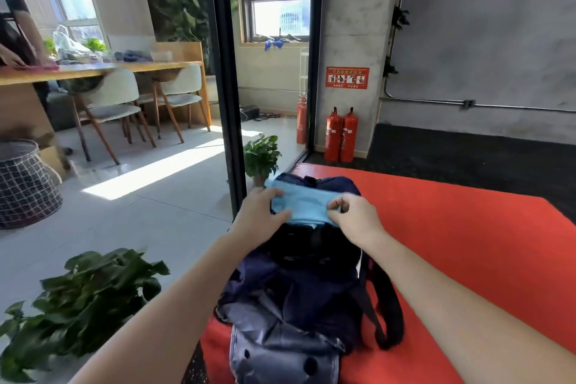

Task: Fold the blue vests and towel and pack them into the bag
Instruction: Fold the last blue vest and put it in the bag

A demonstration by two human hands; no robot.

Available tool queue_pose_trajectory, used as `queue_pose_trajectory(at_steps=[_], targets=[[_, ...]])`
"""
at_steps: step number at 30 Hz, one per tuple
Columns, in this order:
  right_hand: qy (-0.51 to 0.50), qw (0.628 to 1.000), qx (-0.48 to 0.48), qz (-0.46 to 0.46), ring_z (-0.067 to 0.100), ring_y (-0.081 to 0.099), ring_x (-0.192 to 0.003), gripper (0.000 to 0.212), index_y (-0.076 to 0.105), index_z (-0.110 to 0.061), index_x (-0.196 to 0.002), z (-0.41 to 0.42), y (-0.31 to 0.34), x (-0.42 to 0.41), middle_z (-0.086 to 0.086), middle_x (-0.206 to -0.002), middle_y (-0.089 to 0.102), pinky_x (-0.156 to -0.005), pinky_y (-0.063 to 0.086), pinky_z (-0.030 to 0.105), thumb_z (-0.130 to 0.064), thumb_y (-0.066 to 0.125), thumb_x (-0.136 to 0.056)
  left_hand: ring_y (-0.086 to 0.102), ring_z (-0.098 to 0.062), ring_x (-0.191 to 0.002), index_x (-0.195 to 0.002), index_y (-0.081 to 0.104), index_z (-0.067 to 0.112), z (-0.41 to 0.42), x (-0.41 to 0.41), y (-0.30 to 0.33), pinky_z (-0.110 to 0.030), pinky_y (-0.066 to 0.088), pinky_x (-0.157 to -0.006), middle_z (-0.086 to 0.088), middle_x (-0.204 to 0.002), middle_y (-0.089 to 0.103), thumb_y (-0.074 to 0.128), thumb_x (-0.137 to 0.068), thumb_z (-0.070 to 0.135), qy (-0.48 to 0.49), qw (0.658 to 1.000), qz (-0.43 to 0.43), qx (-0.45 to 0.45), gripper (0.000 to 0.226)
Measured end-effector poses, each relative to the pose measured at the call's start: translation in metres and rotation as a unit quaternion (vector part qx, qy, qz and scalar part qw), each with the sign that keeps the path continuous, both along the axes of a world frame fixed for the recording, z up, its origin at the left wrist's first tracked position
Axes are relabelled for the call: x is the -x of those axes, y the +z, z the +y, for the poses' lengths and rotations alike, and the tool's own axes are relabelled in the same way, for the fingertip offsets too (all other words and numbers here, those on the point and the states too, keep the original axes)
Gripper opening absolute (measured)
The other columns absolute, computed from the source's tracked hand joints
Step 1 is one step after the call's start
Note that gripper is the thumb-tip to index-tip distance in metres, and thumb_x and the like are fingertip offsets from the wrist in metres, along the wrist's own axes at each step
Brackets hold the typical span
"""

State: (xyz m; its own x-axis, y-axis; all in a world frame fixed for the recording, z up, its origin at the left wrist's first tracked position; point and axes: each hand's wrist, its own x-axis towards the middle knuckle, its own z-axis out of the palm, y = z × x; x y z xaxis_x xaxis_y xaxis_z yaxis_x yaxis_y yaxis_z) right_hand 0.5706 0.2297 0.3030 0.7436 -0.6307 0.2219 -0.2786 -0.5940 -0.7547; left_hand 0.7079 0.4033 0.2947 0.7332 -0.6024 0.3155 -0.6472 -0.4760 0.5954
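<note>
Head view: a folded light-blue cloth bundle [304, 204], long axis crosswise, is gripped at each end by left hand [260, 215] and right hand [355, 218] fingers, directly above the dark navy backpack [299, 290] opening.

Red mat [452, 227], two red fire extinguishers [340, 135] against a concrete pillar, leafy potted plants [78, 299], checked basket [26, 187], pale chairs [112, 103] tucked under a wooden bench [93, 70]

Bag [299, 284] on mat [461, 246], folded cloth [304, 204] over far end of bag. Left hand [260, 217] at cloth's left, right hand [355, 218] at right. Extinguishers [341, 137] beyond mat; basket [26, 187] far left.
</note>
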Motion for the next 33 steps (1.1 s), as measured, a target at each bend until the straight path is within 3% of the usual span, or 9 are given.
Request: queue_pose_trajectory(at_steps=[2,5,9,15,19,23,26,30,33], targets=[[0.016,0.995,0.022,0.094,0.017,0.061,-0.083,0.003,0.071,-0.02,-0.087,-0.005,-0.012,-0.001,-0.008,-0.08,0.064,-0.068,0.037,0.022,-0.018,0.073,-0.087,0.053,-0.027,-0.119,-0.13,0.061,0.031,0.001,-0.011,-0.018,-0.038,0.041,-0.107,-0.004,-0.125,0.052,0.064,-0.085,0.058,-0.018,0.991,0.018,-0.133,0.053],[0.012,0.995,0.066,0.074,0.018,0.061,-0.088,0.008,0.068,-0.022,-0.08,-0.008,-0.018,0.004,-0.006,-0.086,0.065,-0.077,0.041,0.028,-0.022,0.073,-0.086,0.054,-0.027,-0.114,-0.127,0.065,0.033,0.009,-0.019,-0.021,-0.045,0.046,-0.103,-0.003,-0.118,0.054,0.05,-0.08,0.071,-0.007,0.995,-0.004,-0.099,0.062],[-0.023,0.974,0.209,0.089,0.022,0.045,-0.105,0.011,0.07,-0.029,-0.091,-0.011,-0.022,0.016,-0.011,-0.107,0.047,-0.094,0.043,0.037,-0.039,0.066,-0.09,0.051,-0.026,-0.114,-0.106,0.073,0.027,0.025,-0.033,-0.02,-0.041,0.041,-0.102,-0.001,-0.123,0.059,0.055,-0.098,0.042,0.046,0.992,-0.117,0.001,0.025],[0.051,0.958,0.144,0.245,0.03,0.054,-0.115,0.025,0.063,-0.026,-0.099,-0.016,-0.028,0.019,0.006,-0.117,0.055,-0.095,0.049,0.043,-0.045,0.052,-0.086,0.053,-0.027,-0.084,-0.068,0.054,0.011,0.031,-0.044,-0.017,-0.031,0.031,-0.07,-0.008,-0.081,0.059,0.042,-0.105,0.03,0.04,0.992,0.032,-0.114,0.044],[0.045,0.969,0.143,0.196,0.031,0.053,-0.115,0.021,0.062,-0.011,-0.103,-0.024,-0.023,0.013,0.012,-0.114,0.053,-0.095,0.044,0.035,-0.024,0.055,-0.089,0.055,-0.03,-0.082,-0.065,0.051,0.01,0.024,-0.052,-0.008,-0.032,0.031,-0.069,-0.009,-0.077,0.06,0.045,-0.103,0.023,0.049,0.991,0.036,-0.116,0.04],[0.01,0.987,0.123,0.101,0.027,0.051,-0.106,0.012,0.061,-0.009,-0.097,-0.03,0.003,0.02,0.007,-0.102,0.051,-0.079,0.03,0.025,-0.017,0.06,-0.087,0.053,-0.027,-0.07,-0.064,0.058,0.002,0.025,-0.054,0.016,-0.031,0.033,-0.067,-0.014,-0.068,0.062,0.051,-0.1,0.019,0.074,0.997,0.02,-0.014,0.041],[-0.01,0.992,0.123,0.038,0.025,0.052,-0.106,0.011,0.06,-0.013,-0.091,-0.033,0.03,0.024,0.003,-0.1,0.05,-0.076,0.028,0.021,-0.019,0.066,-0.084,0.056,-0.026,-0.071,-0.067,0.065,0.005,0.018,-0.045,0.046,-0.033,0.041,-0.073,-0.011,-0.07,0.066,0.054,-0.098,0.013,0.064,0.997,-0.03,0.026,0.034],[-0.036,0.99,0.131,-0.024,0.025,0.048,-0.124,0.046,0.061,-0.001,-0.122,-0.039,0.075,0.029,0.008,-0.118,0.051,-0.09,0.029,0.017,-0.026,0.072,-0.085,0.063,-0.027,-0.11,-0.113,0.075,0.006,0.001,-0.032,0.095,-0.03,0.041,-0.1,-0.01,-0.114,0.073,0.059,-0.097,0.015,0.062,0.992,-0.1,0.053,0.024],[-0.042,0.992,0.112,-0.048,0.029,0.058,-0.096,0.038,0.06,-0.003,-0.088,-0.049,0.105,0.036,0.007,-0.096,0.056,-0.067,0.037,0.029,-0.037,0.073,-0.079,0.061,-0.023,-0.118,-0.12,0.073,0.009,-0.009,-0.024,0.128,-0.028,0.04,-0.105,-0.007,-0.122,0.071,0.062,-0.096,0.018,0.061,0.992,-0.091,0.062,0.027]])
